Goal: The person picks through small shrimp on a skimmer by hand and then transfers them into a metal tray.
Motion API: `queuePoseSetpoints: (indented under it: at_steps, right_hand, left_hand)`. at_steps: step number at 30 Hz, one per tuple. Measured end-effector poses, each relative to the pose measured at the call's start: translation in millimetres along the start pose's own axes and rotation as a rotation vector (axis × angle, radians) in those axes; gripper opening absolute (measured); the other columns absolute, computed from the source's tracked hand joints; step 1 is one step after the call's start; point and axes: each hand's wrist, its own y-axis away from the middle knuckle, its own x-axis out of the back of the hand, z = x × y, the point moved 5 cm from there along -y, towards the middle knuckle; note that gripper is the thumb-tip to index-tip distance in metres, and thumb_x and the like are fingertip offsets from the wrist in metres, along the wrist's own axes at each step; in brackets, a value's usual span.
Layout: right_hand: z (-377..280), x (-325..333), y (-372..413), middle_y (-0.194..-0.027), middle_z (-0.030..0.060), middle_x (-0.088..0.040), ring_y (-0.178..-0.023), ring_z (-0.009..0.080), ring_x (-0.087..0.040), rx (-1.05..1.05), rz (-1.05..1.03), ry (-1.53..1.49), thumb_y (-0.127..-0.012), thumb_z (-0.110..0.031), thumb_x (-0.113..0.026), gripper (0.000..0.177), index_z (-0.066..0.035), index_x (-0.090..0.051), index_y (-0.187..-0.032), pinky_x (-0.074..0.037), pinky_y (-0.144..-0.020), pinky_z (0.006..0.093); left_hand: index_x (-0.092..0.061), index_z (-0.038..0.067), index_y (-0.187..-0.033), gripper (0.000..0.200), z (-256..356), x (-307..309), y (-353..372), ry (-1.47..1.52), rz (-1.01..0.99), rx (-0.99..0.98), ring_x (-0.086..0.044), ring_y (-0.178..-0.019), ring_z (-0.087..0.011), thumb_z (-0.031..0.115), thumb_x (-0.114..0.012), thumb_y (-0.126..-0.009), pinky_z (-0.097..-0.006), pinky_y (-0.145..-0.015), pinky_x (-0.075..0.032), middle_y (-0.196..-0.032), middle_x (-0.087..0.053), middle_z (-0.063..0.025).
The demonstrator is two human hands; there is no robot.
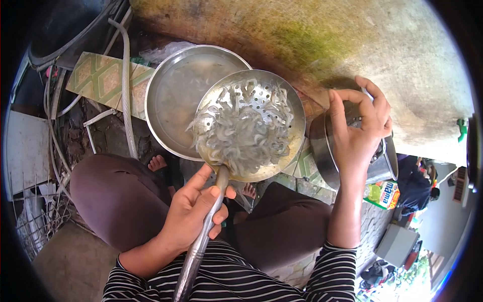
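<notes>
My left hand (193, 209) is wrapped around the long metal handle (198, 246) of a perforated skimmer (300, 121). A heap of small grey, translucent shrimp (241, 128) lies in its bowl, some hanging at the left rim. The skimmer overlaps the right side of a round metal basin (151, 113) of cloudy water, with pale shapes under the surface. Higher on the right, my right hand (362, 113) is raised in front of a dark metal pot (322, 146). Its thumb and index fingertip meet in a pinch; whatever lies between them is too small to make out.
A stained wall (322, 40) runs behind the basin. Patterned tiles (95, 80) and a pale hose (127, 90) lie at the left. Beside the pot is a green-and-white packet (382, 195). My knees (118, 199) flank the space below the skimmer.
</notes>
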Motion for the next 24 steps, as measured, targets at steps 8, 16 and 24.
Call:
queuePoseSetpoints:
  at_steps: [8,16,24]
  right_hand:
    - [12,-5,4,-0.105,0.0010,-0.059,-0.099,0.0132,-0.053,0.038,-0.031,0.361,-0.076,-0.002,-0.053,0.032,-0.019,-0.061,-0.102,-0.022,-0.091,0.0368]
    - [-20,2,5,-0.087,0.0032,-0.058,-0.086,0.0166,-0.053,0.137,-0.153,0.058,-0.074,-0.006,-0.058,0.016,-0.014,-0.064,-0.086,-0.025,-0.082,0.0356]
    - [-46,-15,25,-0.059,0.0029,-0.048,-0.058,0.0182,-0.049,0.218,-0.347,-0.175,-0.073,-0.006,-0.058,0.013,-0.010,-0.061,-0.086,-0.030,-0.063,0.0318]
  left_hand:
    - [-0.019,0.008,-0.135,0.048,-1,1,1,0.018,0.001,-0.004,-0.048,-0.058,-0.0089,0.011,-0.041,-0.092,-0.0193,-0.040,-0.043,-0.096,-0.052,-0.0114]
    - [-0.019,0.008,-0.135,0.049,0,0,1,0.011,-0.001,-0.005,-0.048,-0.058,-0.0086,0.012,-0.041,-0.092,-0.0190,-0.040,-0.043,-0.095,-0.052,-0.0112]
    - [-0.018,0.008,-0.136,0.049,0,1,1,0.015,-0.005,-0.010,-0.048,-0.058,-0.0086,0.012,-0.040,-0.093,-0.0193,-0.040,-0.043,-0.096,-0.052,-0.0116]
